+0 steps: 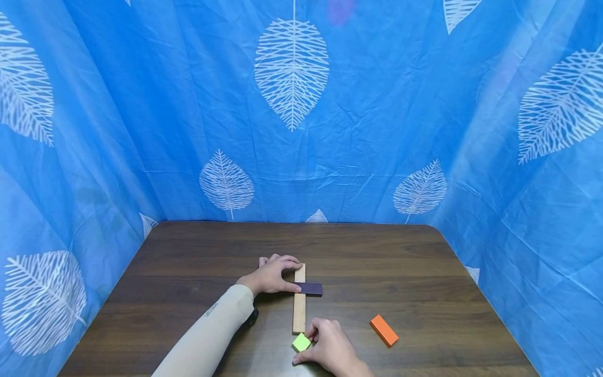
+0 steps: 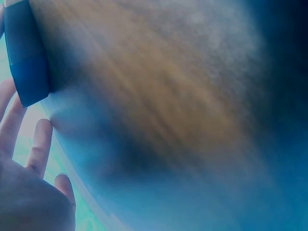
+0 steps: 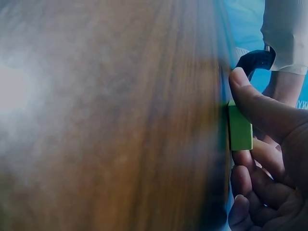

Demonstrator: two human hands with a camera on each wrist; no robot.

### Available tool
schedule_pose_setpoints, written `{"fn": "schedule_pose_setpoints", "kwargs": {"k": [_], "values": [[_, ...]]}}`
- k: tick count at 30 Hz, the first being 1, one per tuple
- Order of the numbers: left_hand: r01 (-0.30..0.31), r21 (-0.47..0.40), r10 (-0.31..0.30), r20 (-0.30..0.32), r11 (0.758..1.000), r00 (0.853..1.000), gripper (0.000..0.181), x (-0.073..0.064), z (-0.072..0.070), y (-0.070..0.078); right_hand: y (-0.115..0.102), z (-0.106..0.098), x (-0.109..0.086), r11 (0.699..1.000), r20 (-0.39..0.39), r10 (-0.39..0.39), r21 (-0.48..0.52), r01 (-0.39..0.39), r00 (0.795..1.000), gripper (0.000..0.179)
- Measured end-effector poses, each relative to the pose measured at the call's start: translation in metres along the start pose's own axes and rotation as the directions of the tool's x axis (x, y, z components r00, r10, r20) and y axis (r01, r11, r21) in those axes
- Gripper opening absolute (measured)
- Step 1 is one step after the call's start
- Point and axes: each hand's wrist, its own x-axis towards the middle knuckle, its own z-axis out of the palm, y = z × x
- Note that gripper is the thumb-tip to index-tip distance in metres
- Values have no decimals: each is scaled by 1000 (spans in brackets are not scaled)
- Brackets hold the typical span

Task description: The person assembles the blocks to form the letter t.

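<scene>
My left hand (image 1: 272, 275) reaches over the far part of a long pale wooden strip (image 1: 299, 313). Its thumb touches the left end of a dark purple block (image 1: 311, 289) lying across that strip, and its index fingertip is at the strip's far end. In the left wrist view, the other fingers (image 2: 41, 147) extend, with a block (image 2: 31, 72) tinted dark blue above them. At the strip's near end, my right hand (image 1: 330, 345) has thumb and fingers curled around a small lime-green block (image 1: 301, 343). The right wrist view shows this green block (image 3: 240, 126) between thumb and fingers.
An orange block (image 1: 384, 330) lies to the right of my right hand on the dark brown wooden table (image 1: 400, 262). Blue curtains (image 1: 358, 173) with white leaf prints stand behind the table and along both sides. A pale sleeve (image 1: 212, 324) covers my left forearm.
</scene>
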Motion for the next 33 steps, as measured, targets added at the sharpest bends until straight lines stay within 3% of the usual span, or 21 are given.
{"fn": "schedule_pose_setpoints", "kwargs": {"k": [25, 33], "values": [[-5, -13, 5, -3, 1000, 1000, 67, -1, -1, 0, 3, 2, 0, 999, 13, -33, -15, 33, 999, 49], [4, -14, -4, -4, 1000, 1000, 67, -1, -2, 0, 2, -1, 2, 1000, 59, 3, -6, -2, 998, 52]]}}
